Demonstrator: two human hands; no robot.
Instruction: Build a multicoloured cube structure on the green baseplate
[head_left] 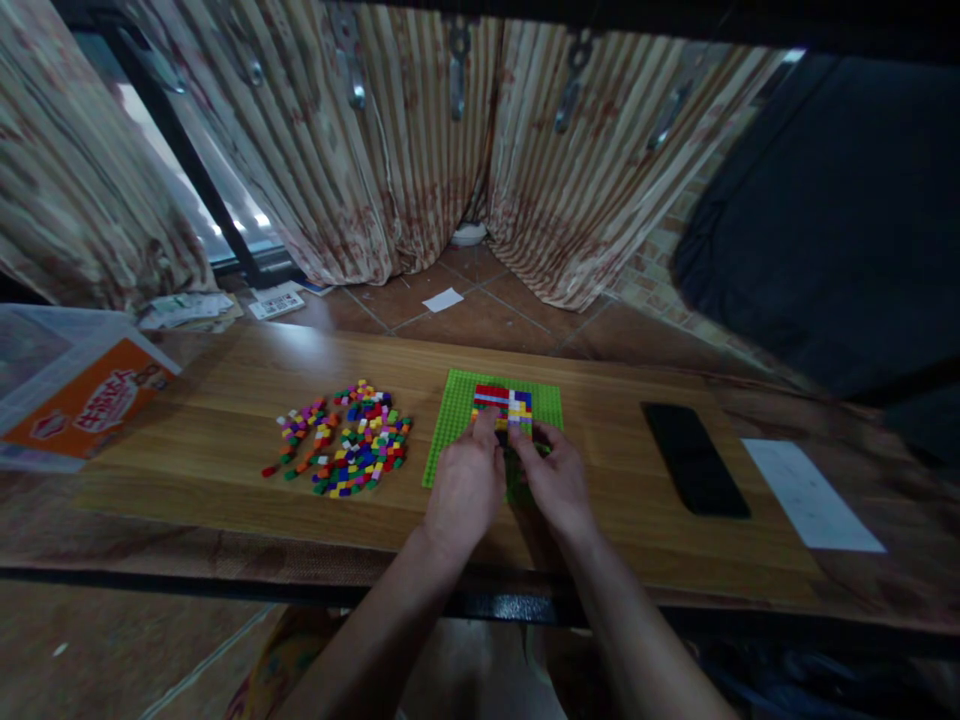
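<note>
Fingers of the left hand (466,482) and right hand (561,485), in the head view, bend close together over a colourful brick patch (502,398) on a green baseplate (454,425); whether either pinches a brick, I cannot tell. Beneath them the patch is partly built, I judge, with bare studs around it and many loose bricks (367,445) unused to their left. Farther left, a clear box (46,338) bears an orange label (94,400), its white Chinese characters too blurred to read surely. Right of the fingers, a dark phone (694,460) lies on the counter (225,430).
</note>
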